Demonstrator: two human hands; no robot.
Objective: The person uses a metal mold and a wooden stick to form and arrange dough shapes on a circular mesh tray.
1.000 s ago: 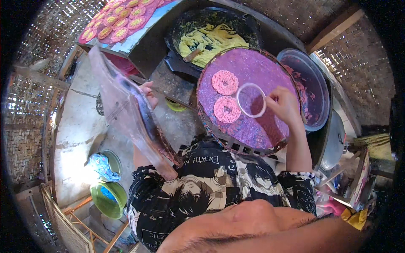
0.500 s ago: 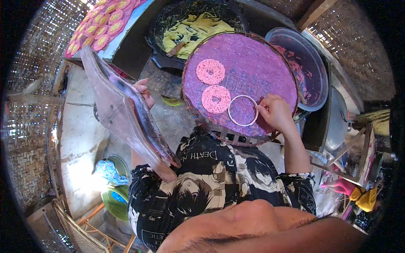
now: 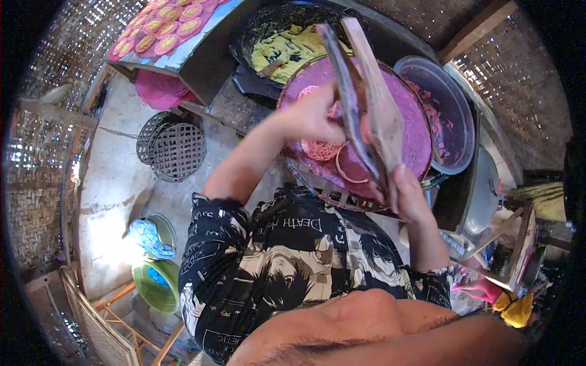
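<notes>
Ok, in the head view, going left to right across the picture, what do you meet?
Green basin → black woven baskets → left hand → flat board held by the right hand → round tub with pink residue

A flat board (image 3: 366,97) stands on edge, tilted, above a round tray (image 3: 410,131) coated in purple batter. A pink lacy disc (image 3: 320,148) and a thin ring (image 3: 348,171) lie on the batter.
</notes>
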